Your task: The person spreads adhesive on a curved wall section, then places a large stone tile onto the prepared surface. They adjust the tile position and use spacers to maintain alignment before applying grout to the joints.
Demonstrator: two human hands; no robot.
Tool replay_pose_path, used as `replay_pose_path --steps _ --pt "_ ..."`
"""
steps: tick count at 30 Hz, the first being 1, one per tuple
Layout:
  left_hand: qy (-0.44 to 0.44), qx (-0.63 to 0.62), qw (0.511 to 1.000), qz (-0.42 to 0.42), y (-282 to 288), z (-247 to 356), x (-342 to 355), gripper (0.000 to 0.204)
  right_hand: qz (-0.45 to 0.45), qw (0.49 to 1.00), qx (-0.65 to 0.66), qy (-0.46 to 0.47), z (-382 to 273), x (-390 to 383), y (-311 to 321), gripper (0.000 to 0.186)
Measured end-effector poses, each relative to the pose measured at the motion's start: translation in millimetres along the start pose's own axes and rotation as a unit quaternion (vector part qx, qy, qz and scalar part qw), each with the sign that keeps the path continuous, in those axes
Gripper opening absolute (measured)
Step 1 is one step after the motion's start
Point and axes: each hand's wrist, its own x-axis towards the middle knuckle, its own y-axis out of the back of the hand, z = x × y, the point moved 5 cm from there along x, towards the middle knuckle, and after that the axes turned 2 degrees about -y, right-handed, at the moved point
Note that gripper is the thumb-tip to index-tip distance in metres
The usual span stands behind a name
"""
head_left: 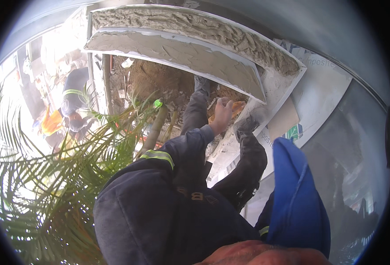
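My left hand [222, 115] is in front of my legs, just below the near edge of a long panel [177, 55] coated with smooth grey mortar. Its fingers look curled, and I cannot make out what is in them. Beside the fingers lies an orange piece [238, 107], partly hidden. Behind the panel runs a long ledge [195, 23] covered in rough, ridged mortar. My right hand does not show; only a bit of the right sleeve [264, 230] appears beside a hanging blue cloth [294, 194].
My feet stand between a bed of brown soil [155, 81] and a pale ledge. Palm fronds [84, 154] and stems crowd the left. Printed boards [321, 86] lie along a glossy wall at right. Another person [73, 101] bends down at far left.
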Motion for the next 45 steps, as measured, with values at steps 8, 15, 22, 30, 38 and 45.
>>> replay_pose_path --steps 8,15,22,30,38,45 --pt "-0.107 -0.060 0.990 0.071 -6 17 -67 0.039 -0.178 0.977 0.080 0.085 -34 132 -84 0.041" --pt "-0.163 0.006 0.986 -0.045 -73 -15 -73 0.036 -0.232 0.966 0.071 0.084 -15 139 -99 0.025" --pt "-0.366 0.023 0.930 -0.017 -104 18 -15 0.040 -0.216 0.968 -0.034 0.123 -21 166 -126 0.027" --pt "-0.559 0.101 0.819 -0.084 -106 90 39 0.042 -0.011 0.965 0.139 0.221 -149 278 -234 0.028" --pt "-0.627 0.070 0.769 -0.103 -104 105 -1 0.037 0.044 0.846 0.270 0.458 -364 318 -224 0.019" --pt "-0.700 0.101 0.705 -0.056 -126 83 -49 0.038 -0.082 0.794 0.295 0.526 -439 261 -210 0.016"
